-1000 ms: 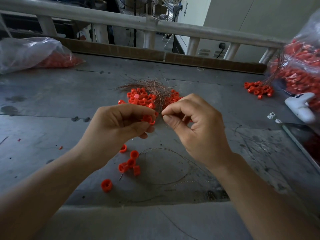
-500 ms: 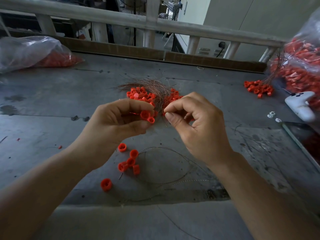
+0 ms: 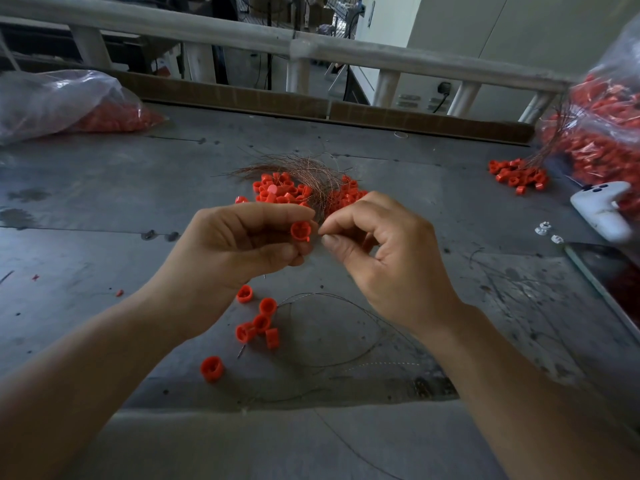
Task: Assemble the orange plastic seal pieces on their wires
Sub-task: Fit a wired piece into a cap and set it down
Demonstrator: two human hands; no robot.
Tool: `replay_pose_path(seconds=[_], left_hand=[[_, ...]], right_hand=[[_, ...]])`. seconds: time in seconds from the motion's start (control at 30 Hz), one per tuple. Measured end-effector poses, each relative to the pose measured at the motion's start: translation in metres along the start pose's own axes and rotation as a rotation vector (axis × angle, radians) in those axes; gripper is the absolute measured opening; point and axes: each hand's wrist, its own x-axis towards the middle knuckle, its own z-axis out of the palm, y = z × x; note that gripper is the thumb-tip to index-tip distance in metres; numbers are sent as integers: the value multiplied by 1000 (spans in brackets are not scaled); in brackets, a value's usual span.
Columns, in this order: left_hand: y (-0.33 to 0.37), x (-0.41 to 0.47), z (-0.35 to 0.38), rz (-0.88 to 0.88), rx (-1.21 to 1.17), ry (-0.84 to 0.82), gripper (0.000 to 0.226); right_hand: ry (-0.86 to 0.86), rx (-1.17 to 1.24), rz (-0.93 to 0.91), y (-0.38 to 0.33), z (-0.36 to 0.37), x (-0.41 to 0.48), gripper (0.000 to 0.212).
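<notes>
My left hand (image 3: 235, 244) pinches a small orange seal piece (image 3: 300, 231) between thumb and fingertips above the grey table. Just right of it, my right hand (image 3: 381, 258) pinches something thin between thumb and forefinger, right at the piece; the wire itself is too fine to make out there. Behind my hands lies a heap of orange seal pieces (image 3: 280, 190) under a bundle of copper-coloured wires (image 3: 304, 171). Several loose orange pieces (image 3: 258, 322) and a thin wire loop (image 3: 346, 344) lie on the table below my hands.
A clear bag of orange pieces (image 3: 65, 105) lies at the far left, a larger one (image 3: 602, 129) at the right edge. A small orange cluster on wires (image 3: 517, 174), a white controller (image 3: 601, 211) and a phone or tablet (image 3: 613, 282) sit at the right. A railing (image 3: 311, 46) borders the table's far side.
Both hands have risen slightly and the orange piece in my left hand has turned, its open side now showing. My right fingertips have closed in to the piece.
</notes>
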Motion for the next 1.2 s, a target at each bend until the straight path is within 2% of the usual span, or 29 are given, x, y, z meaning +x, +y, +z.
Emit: replay_pose_path(seconds=[0.87, 1.2], left_hand=[[-1, 0, 2, -8, -33, -16, 36], [4, -1, 3, -22, -49, -3, 35]], right_hand=[[-40, -36, 46, -1, -3, 1, 8], [-65, 40, 84, -3, -4, 2, 8]])
